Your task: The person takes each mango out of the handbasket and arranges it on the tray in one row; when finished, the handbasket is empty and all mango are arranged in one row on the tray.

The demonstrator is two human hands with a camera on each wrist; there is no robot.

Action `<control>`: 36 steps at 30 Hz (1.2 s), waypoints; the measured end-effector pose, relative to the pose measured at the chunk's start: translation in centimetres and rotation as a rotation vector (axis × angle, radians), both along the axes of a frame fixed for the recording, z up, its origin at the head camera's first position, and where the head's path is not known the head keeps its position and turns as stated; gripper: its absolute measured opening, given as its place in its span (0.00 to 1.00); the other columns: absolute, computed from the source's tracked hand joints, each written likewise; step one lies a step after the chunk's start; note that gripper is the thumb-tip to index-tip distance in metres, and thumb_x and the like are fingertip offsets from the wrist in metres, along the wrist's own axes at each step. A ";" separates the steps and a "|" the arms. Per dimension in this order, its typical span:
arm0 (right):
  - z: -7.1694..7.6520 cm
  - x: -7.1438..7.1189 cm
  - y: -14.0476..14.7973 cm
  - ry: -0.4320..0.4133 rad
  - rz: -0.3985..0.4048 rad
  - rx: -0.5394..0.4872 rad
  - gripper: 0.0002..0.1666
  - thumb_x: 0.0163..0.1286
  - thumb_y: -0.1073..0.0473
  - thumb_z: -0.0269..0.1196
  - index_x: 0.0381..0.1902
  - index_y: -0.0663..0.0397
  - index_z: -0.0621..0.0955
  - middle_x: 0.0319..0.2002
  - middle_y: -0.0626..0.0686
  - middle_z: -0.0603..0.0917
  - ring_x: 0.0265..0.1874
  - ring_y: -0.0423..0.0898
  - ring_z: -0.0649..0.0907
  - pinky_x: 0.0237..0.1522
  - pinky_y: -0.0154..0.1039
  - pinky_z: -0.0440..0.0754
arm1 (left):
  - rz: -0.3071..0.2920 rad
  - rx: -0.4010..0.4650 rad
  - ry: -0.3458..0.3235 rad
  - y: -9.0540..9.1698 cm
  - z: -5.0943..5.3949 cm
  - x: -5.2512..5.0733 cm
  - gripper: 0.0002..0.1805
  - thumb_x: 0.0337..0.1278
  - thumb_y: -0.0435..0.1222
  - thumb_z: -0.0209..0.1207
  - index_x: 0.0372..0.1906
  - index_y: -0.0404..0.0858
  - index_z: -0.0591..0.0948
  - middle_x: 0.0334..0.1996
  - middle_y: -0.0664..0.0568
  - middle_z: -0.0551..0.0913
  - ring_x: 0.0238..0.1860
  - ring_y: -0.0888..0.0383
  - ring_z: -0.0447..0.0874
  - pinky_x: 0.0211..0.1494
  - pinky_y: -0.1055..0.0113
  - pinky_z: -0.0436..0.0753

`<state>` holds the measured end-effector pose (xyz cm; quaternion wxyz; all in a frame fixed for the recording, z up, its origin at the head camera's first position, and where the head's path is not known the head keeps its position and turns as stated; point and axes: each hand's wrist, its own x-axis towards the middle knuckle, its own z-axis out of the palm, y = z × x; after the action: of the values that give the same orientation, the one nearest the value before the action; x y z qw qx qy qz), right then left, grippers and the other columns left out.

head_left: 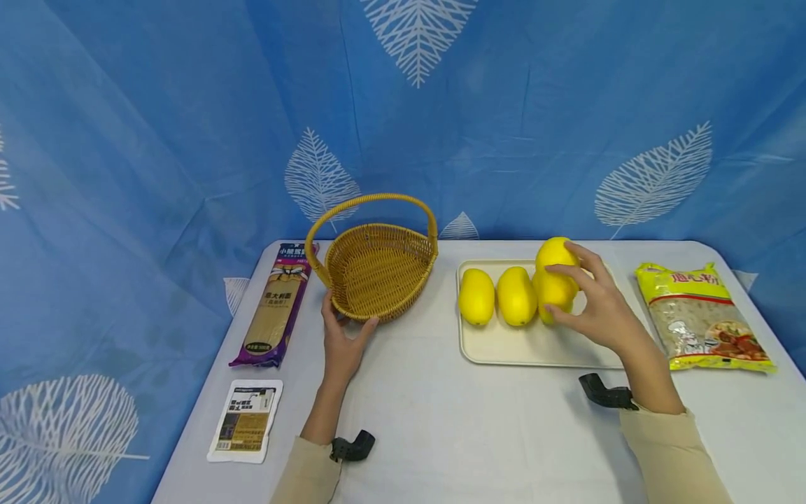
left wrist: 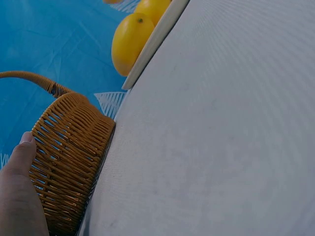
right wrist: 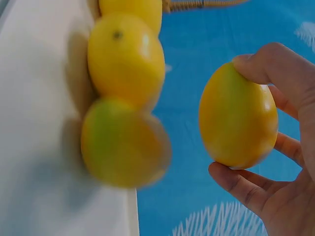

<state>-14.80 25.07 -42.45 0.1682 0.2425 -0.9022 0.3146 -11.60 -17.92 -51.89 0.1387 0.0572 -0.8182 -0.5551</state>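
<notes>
My right hand [head_left: 598,301] grips a yellow mango [right wrist: 238,118] between thumb and fingertips, lifted off the tray. Below it, a third mango [right wrist: 123,142] lies in the cream tray [head_left: 504,355], partly covered by my fingers in the head view. To its left on the tray lie a middle mango [head_left: 516,295] and a left mango [head_left: 476,297]. My left hand [head_left: 343,350] holds the near left side of a brown wicker basket [head_left: 380,269] with an arched handle. The left wrist view shows the thumb against its woven wall; the other fingers are hidden there.
Left of the basket lies a purple-edged pasta packet [head_left: 273,304]. Nearer the front is a small white-edged pouch [head_left: 245,421]. A yellow pasta bag [head_left: 702,315] lies right of the tray. A blue leaf-patterned curtain [head_left: 504,126] hangs behind the white table [head_left: 453,434].
</notes>
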 end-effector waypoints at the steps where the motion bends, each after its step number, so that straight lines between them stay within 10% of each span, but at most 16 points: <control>1: 0.0 0.0 0.6 0.006 -0.009 -0.002 0.40 0.42 0.70 0.77 0.57 0.56 0.78 0.74 0.60 0.58 0.64 0.67 0.67 0.66 0.34 0.67 | 0.000 0.001 0.001 0.0 0.0 0.0 0.55 0.54 0.51 0.68 0.77 0.60 0.42 0.75 0.50 0.54 0.68 0.50 0.63 0.68 0.51 0.67; 7: 0.0 0.6 3.5 -0.038 -0.082 -0.037 0.39 0.42 0.75 0.75 0.57 0.61 0.77 0.75 0.59 0.56 0.62 0.69 0.68 0.65 0.21 0.58 | 0.001 -0.003 0.001 0.0 0.0 0.0 0.55 0.54 0.51 0.68 0.76 0.61 0.42 0.75 0.50 0.55 0.67 0.51 0.63 0.67 0.52 0.67; 13: -0.7 1.0 5.4 -0.167 -0.160 -0.056 0.37 0.48 0.73 0.74 0.59 0.61 0.76 0.76 0.59 0.53 0.70 0.70 0.58 0.57 0.76 0.63 | -0.004 -0.003 0.012 -0.1 0.1 0.0 0.55 0.54 0.51 0.68 0.76 0.60 0.43 0.75 0.51 0.54 0.68 0.50 0.63 0.68 0.51 0.66; 16: -1.2 1.0 6.0 -0.231 -0.187 -0.046 0.36 0.51 0.71 0.73 0.59 0.61 0.75 0.76 0.60 0.52 0.70 0.70 0.56 0.56 0.77 0.63 | -0.003 -0.003 0.010 -0.1 0.1 0.1 0.55 0.54 0.50 0.69 0.76 0.61 0.43 0.75 0.51 0.53 0.68 0.50 0.63 0.68 0.52 0.66; 21: -2.4 0.7 6.6 -0.285 -0.200 0.016 0.35 0.53 0.67 0.73 0.60 0.61 0.75 0.75 0.63 0.53 0.63 0.72 0.63 0.49 0.34 0.73 | -0.001 0.023 -0.010 0.4 1.4 0.4 0.54 0.56 0.44 0.68 0.77 0.55 0.43 0.75 0.47 0.54 0.68 0.47 0.62 0.69 0.51 0.65; 25: -3.4 0.4 6.9 -0.307 -0.167 0.040 0.37 0.53 0.64 0.75 0.61 0.60 0.74 0.74 0.65 0.54 0.62 0.71 0.64 0.40 0.24 0.63 | -0.003 0.049 -0.027 1.1 3.2 0.9 0.54 0.57 0.38 0.68 0.78 0.46 0.43 0.75 0.41 0.52 0.69 0.42 0.60 0.70 0.47 0.63; 36: -4.3 0.1 6.8 -0.382 -0.152 0.047 0.40 0.57 0.61 0.73 0.65 0.62 0.70 0.76 0.65 0.50 0.71 0.72 0.52 0.57 0.74 0.62 | -0.013 0.040 -0.005 1.2 3.4 1.0 0.53 0.58 0.38 0.67 0.77 0.43 0.42 0.75 0.39 0.52 0.69 0.41 0.60 0.69 0.46 0.64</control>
<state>-14.72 31.88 -46.73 0.0114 0.1134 -0.9404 0.3204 -10.56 -16.70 -48.54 0.1320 0.0559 -0.8076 -0.5720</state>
